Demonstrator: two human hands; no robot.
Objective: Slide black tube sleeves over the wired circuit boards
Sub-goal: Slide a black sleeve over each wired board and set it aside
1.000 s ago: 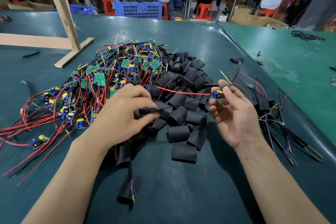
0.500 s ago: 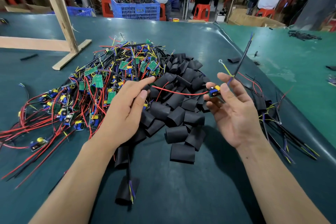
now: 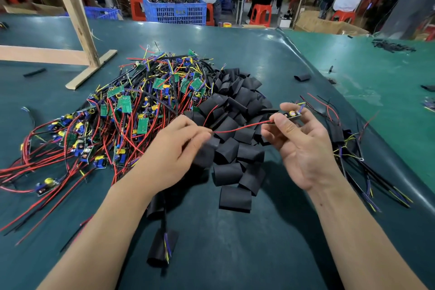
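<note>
My right hand (image 3: 303,148) pinches a small wired circuit board (image 3: 292,114) between thumb and fingertips, palm turned up. A red wire (image 3: 237,128) runs from that board leftward to my left hand (image 3: 171,155), which pinches the wire at its fingertips above the heap of flat black tube sleeves (image 3: 235,129). A big tangle of green circuit boards with red, black, yellow and blue wires (image 3: 131,115) lies to the left of the sleeves. Near me lies a sleeved board (image 3: 162,247).
Sleeved assemblies with trailing wires (image 3: 353,155) lie to the right of my right hand. A wooden frame (image 3: 77,37) stands at the back left on the green mat (image 3: 235,242). A blue crate (image 3: 174,9) and seated people are beyond the table's far edge.
My left hand dropped from the board pile and closed its fingertips on the red wire. My right hand turned the board; its long black lead no longer sticks upward.
</note>
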